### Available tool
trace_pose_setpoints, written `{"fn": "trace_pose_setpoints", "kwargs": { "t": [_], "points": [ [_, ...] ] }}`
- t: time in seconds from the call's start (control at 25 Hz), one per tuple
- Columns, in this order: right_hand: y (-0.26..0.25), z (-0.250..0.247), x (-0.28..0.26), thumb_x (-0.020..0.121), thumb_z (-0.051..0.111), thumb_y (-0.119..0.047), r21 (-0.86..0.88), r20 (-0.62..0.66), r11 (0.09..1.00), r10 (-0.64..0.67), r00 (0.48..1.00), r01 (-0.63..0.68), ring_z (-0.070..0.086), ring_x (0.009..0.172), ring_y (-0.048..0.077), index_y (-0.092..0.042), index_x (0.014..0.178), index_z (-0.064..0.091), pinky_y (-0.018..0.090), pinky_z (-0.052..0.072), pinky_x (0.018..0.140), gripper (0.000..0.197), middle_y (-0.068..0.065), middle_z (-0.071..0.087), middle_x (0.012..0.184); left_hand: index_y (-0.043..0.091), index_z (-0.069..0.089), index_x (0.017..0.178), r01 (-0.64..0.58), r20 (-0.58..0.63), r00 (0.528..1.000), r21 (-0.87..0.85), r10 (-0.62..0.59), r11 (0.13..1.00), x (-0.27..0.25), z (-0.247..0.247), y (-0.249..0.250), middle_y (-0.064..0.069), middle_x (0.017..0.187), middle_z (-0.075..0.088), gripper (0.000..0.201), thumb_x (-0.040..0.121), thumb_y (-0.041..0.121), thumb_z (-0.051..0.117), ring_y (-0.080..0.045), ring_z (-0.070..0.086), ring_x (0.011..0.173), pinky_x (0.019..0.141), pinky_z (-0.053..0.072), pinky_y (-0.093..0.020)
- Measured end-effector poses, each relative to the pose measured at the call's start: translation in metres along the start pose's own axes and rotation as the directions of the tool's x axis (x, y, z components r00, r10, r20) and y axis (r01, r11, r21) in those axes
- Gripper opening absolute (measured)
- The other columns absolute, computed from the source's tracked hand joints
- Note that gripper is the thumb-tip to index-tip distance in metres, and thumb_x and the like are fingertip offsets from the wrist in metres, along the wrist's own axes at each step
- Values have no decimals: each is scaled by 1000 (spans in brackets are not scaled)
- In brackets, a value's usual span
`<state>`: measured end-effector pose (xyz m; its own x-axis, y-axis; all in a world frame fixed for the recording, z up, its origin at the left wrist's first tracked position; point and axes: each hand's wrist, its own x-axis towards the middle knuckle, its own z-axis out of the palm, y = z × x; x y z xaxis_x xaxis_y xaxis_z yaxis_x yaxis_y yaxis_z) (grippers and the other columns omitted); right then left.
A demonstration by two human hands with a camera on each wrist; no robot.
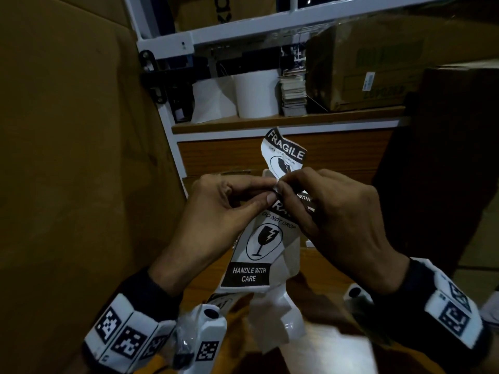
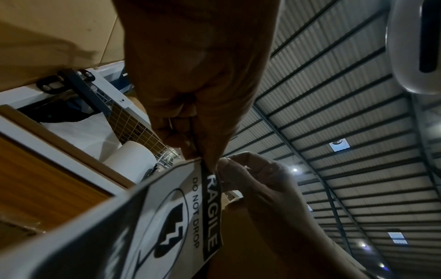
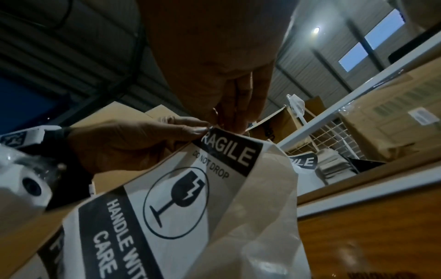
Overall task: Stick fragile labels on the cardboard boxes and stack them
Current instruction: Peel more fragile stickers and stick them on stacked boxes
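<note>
A strip of black-and-white fragile labels (image 1: 259,247) hangs in front of me, printed with a broken glass and "HANDLE WITH CARE". My left hand (image 1: 229,203) pinches the top corner of the near label (image 2: 181,222) between thumb and forefinger. Beside it my right hand (image 1: 324,209) pinches the same corner (image 3: 214,139). A further label (image 1: 286,155) sticks up behind the hands. White backing paper (image 3: 260,198) curls off to the right. A large cardboard box (image 1: 75,157) fills the left side.
A wooden shelf (image 1: 270,122) ahead carries white paper rolls (image 1: 256,93), a stack of cards (image 1: 294,93) and a plastic-wrapped carton (image 1: 361,63). A dark box (image 1: 445,147) stands at the right. White rack bars (image 1: 243,33) run above.
</note>
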<state>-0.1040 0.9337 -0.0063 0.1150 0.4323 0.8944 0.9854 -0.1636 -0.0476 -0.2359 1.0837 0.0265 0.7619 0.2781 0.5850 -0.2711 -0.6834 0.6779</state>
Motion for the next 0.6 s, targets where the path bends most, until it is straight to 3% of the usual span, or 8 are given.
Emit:
{"fn": "trace_pose_setpoints", "kwargs": {
  "t": [0.08, 0.28, 0.44, 0.6],
  "points": [
    [-2, 0, 0, 104, 56, -36, -26, -4, 1000, 11, 1000, -11, 70, 77, 19, -10, 107, 71, 28, 55, 56, 30, 9, 75, 93, 24, 77, 111, -17, -10, 1000, 33, 17, 999, -1, 1, 2, 13, 107, 77, 27, 88, 10, 76, 3, 71, 102, 85, 58, -18],
    [-3, -2, 4, 105, 51, -38, 99, -13, 969, 229, 973, -227, 67, 77, 9, -17, 108, 68, 26, 56, 56, 27, 1, 75, 97, 20, 78, 111, 11, -45, 999, 34, -9, 999, -3, -2, 0, 15, 102, 77, 26, 87, 10, 78, 3, 72, 95, 78, 57, -14],
    [6, -4, 7, 106, 53, -37, 68, -15, 966, 252, 968, -250, 62, 77, 6, -19, 108, 64, 22, 52, 59, 21, -2, 71, 97, 24, 78, 112, 77, -50, 996, 21, -76, 997, -5, -8, -4, 14, 103, 78, 24, 90, 15, 76, -1, 73, 97, 82, 62, -26],
    [6, 1, 9, 108, 50, -36, 217, 94, 931, 279, 956, -294, 66, 89, 11, -22, 111, 66, 40, 57, 70, 21, -7, 68, 99, 25, 79, 108, 73, -71, 995, 60, -69, 995, -4, -3, -3, 14, 98, 78, 17, 92, 28, 75, -4, 74, 92, 78, 64, -35]
  ]
}}
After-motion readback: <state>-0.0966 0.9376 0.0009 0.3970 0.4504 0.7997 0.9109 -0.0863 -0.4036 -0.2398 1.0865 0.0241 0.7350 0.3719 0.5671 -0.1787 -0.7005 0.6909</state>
